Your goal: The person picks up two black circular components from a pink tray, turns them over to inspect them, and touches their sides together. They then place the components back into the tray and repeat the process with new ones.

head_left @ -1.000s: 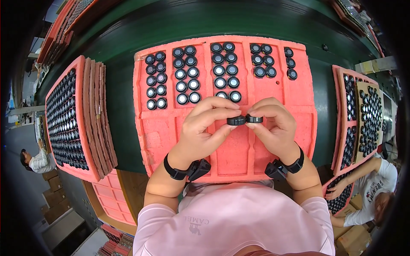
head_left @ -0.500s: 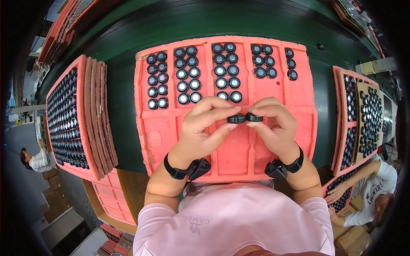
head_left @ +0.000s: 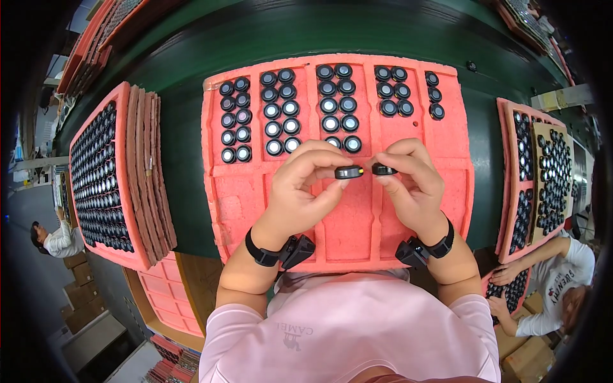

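Note:
Above the middle of a pink foam tray (head_left: 246,191), my left hand (head_left: 300,191) pinches a small round black part (head_left: 347,172) between thumb and fingers. A yellow spot shows on that part's right end. My right hand (head_left: 414,188) pinches a second round black part (head_left: 384,169), a small gap away from the first. Both are held edge-on. Beyond my hands, black round parts with grey or silvery centres (head_left: 273,129) stand in paired columns in the tray's far compartments. A shorter single column (head_left: 436,96) sits at the far right. The tray's near compartments hold no parts.
The tray rests on a green surface (head_left: 185,159). On the left stands a stack of foam trays (head_left: 143,179), its top filled with black parts. More loaded trays (head_left: 523,172) are at right, where a co-worker's hands (head_left: 504,281) handle parts. One small black part (head_left: 472,66) lies beyond the tray.
The two held parts have come apart, baring the yellow spot on the left one. The lone part beyond the tray has shifted slightly left. The co-worker's hands at right have moved.

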A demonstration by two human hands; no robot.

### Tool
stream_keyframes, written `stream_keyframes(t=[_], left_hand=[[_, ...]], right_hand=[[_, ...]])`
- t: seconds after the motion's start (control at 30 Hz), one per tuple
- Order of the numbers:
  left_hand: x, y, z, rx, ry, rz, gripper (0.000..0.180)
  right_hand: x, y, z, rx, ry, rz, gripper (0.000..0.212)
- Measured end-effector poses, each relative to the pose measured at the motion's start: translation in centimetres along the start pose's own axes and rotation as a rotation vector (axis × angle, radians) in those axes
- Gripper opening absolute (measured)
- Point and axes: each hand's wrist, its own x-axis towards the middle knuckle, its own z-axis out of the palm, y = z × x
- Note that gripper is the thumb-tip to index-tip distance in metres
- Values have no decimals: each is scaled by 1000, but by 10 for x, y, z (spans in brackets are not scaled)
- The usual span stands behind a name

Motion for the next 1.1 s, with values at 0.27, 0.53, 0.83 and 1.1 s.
stream_keyframes(t=[0.27,0.53,0.83,1.1], left_hand=[[-1,-8,0,-307,-45,-70,29],[-4,-6,1,-189,-44,-57,29],[-2,-6,5,91,-2,97,28],[-3,-7,5,106,-17,51,25]], right_hand=[[-3,7,1,65,40,5,32],[1,-1,1,6,-54,-9,27],[-3,5,4,135,6,45,21],[-2,9,1,100,-88,23,20]])
